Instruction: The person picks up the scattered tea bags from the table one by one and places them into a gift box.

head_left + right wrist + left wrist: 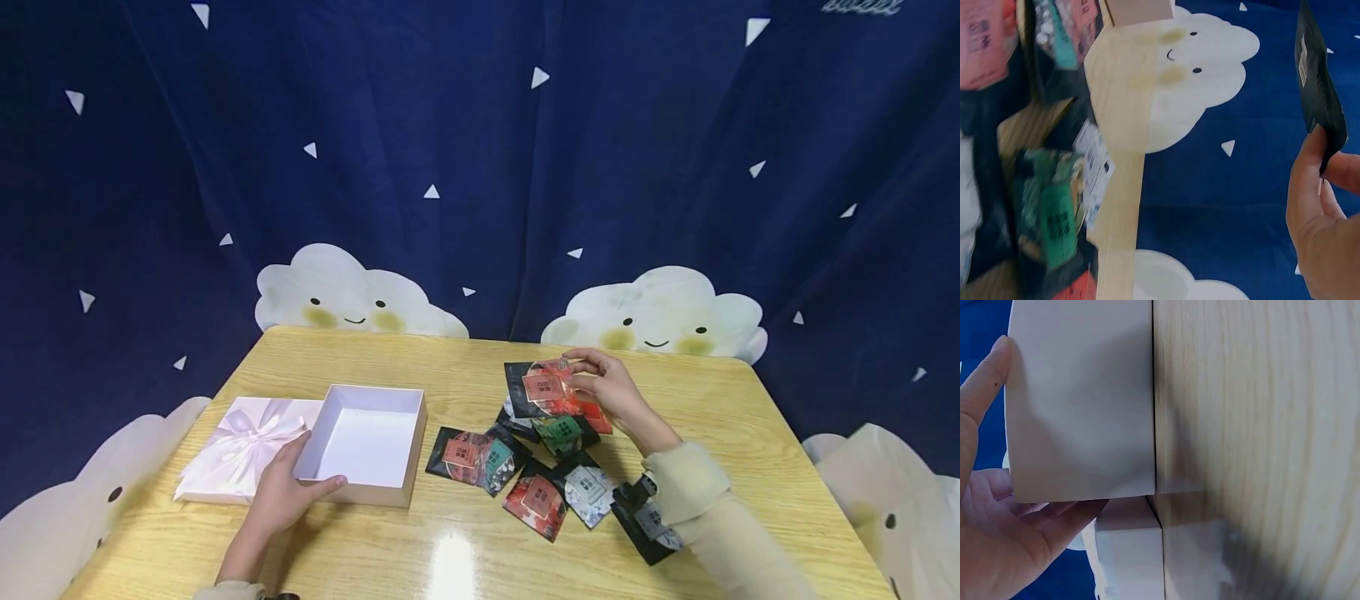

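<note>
My right hand (pixel 611 390) pinches a flat black-and-red sachet (pixel 542 388) by its right edge, above a pile of similar sachets. In the right wrist view this sachet (pixel 1319 81) appears nearly edge-on between thumb and fingers. My left hand (pixel 285 492) holds the near left corner of an open white box (pixel 414 446), thumb at the front rim and fingers along the left side. Only the box's outer wall (pixel 1085 406) faces the left wrist camera. Under the raised sachet lie a green-labelled sachet (pixel 564 431) and others, partly covered.
Left of the box lies a white lid (pixel 217 479) with a ribbon bow (pixel 251 429). More sachets lie on the wooden table (pixel 360 558): a red one (pixel 537 500), a white one (pixel 587 490) and a dark one (pixel 647 533) by the right sleeve. A blue curtain (pixel 450 100) hangs behind.
</note>
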`<action>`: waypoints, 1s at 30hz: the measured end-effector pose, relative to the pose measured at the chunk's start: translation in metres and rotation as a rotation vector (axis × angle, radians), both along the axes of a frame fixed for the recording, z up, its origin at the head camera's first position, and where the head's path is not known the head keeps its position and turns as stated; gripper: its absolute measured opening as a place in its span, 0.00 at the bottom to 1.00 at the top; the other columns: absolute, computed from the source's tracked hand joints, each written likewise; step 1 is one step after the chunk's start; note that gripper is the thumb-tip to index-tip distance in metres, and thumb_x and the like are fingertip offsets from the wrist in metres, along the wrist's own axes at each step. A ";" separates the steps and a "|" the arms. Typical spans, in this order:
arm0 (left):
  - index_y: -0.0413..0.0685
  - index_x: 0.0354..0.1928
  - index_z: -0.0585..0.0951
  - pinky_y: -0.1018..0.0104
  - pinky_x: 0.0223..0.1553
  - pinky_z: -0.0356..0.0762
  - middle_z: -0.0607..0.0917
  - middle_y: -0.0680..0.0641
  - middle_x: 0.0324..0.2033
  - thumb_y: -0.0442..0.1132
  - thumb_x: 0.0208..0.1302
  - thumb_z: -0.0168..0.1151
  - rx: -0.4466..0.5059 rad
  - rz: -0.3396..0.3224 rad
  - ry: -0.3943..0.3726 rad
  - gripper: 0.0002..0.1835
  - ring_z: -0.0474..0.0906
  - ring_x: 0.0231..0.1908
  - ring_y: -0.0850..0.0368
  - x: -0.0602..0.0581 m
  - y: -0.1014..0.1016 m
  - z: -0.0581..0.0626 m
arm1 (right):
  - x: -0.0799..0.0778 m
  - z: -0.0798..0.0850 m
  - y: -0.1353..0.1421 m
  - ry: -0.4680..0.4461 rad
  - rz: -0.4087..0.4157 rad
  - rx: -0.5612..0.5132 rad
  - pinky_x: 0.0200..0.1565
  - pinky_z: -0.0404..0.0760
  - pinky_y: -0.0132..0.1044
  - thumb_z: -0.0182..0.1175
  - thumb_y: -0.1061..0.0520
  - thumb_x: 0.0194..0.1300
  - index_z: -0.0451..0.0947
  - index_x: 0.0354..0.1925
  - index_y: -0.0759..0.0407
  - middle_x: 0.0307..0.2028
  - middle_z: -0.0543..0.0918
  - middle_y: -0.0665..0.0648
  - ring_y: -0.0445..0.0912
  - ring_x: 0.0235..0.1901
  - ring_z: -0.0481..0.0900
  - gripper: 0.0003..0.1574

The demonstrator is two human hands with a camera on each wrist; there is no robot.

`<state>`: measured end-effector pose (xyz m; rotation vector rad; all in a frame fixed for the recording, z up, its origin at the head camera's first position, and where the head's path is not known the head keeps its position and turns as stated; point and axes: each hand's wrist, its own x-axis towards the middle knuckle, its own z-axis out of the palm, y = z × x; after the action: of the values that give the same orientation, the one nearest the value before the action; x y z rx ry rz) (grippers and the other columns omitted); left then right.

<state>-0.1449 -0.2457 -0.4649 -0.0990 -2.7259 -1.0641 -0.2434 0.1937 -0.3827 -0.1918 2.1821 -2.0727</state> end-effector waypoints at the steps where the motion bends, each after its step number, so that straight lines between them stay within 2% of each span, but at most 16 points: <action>1: 0.22 0.59 0.61 0.37 0.54 0.59 0.63 0.22 0.57 0.48 0.43 0.73 -0.001 0.000 0.000 0.49 0.60 0.55 0.26 0.000 0.000 0.000 | -0.001 0.001 -0.004 -0.004 0.000 -0.003 0.26 0.78 0.29 0.53 0.73 0.58 0.63 0.56 0.73 0.32 0.76 0.50 0.37 0.24 0.76 0.25; 7: 0.22 0.59 0.61 0.37 0.54 0.60 0.63 0.22 0.57 0.48 0.43 0.73 -0.002 0.007 -0.007 0.49 0.60 0.55 0.26 0.001 0.000 0.000 | -0.008 0.003 -0.028 -0.005 0.023 -0.003 0.27 0.77 0.29 0.53 0.72 0.59 0.63 0.57 0.74 0.31 0.76 0.51 0.37 0.23 0.75 0.26; 11: 0.21 0.59 0.61 0.37 0.54 0.59 0.63 0.22 0.57 0.48 0.42 0.73 -0.005 0.007 -0.008 0.49 0.60 0.55 0.26 0.001 0.000 0.000 | -0.012 0.001 -0.042 0.035 0.069 -0.059 0.27 0.77 0.29 0.54 0.71 0.58 0.65 0.55 0.73 0.30 0.77 0.52 0.38 0.23 0.75 0.26; 13: 0.21 0.59 0.61 0.37 0.54 0.59 0.63 0.22 0.57 0.47 0.42 0.73 -0.005 0.006 -0.008 0.48 0.60 0.55 0.26 0.001 0.000 0.001 | -0.015 -0.003 -0.048 0.079 0.118 -0.122 0.26 0.78 0.30 0.56 0.70 0.57 0.68 0.53 0.70 0.30 0.77 0.53 0.39 0.23 0.76 0.24; 16: 0.21 0.59 0.61 0.37 0.54 0.59 0.63 0.22 0.57 0.47 0.43 0.73 -0.005 0.006 -0.010 0.48 0.60 0.55 0.26 0.000 0.001 0.001 | -0.017 -0.004 -0.058 0.104 0.151 -0.150 0.26 0.77 0.31 0.58 0.68 0.57 0.71 0.51 0.67 0.31 0.77 0.53 0.40 0.24 0.76 0.21; 19: 0.21 0.59 0.61 0.37 0.54 0.59 0.62 0.22 0.57 0.47 0.43 0.73 -0.002 0.007 -0.015 0.48 0.60 0.55 0.26 0.000 0.001 0.001 | -0.020 -0.003 -0.070 0.084 0.138 -0.129 0.26 0.77 0.30 0.57 0.69 0.57 0.70 0.52 0.67 0.31 0.77 0.53 0.39 0.24 0.75 0.22; 21: 0.21 0.59 0.60 0.37 0.54 0.59 0.62 0.22 0.57 0.47 0.43 0.73 -0.002 0.010 -0.021 0.49 0.60 0.55 0.26 0.000 0.001 0.001 | -0.019 0.001 -0.080 0.039 0.106 -0.096 0.27 0.77 0.30 0.54 0.72 0.57 0.68 0.53 0.70 0.30 0.76 0.53 0.39 0.24 0.75 0.23; 30: 0.22 0.60 0.60 0.37 0.55 0.58 0.62 0.23 0.57 0.48 0.43 0.73 0.000 0.018 -0.037 0.50 0.59 0.56 0.26 0.000 0.001 0.002 | -0.021 -0.001 -0.114 -0.028 0.128 -0.106 0.28 0.79 0.32 0.51 0.75 0.57 0.65 0.55 0.73 0.30 0.76 0.52 0.40 0.24 0.77 0.25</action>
<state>-0.1451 -0.2452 -0.4633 -0.0558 -2.7544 -1.0711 -0.2642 0.0800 -0.3840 -0.3022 1.9903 -2.1080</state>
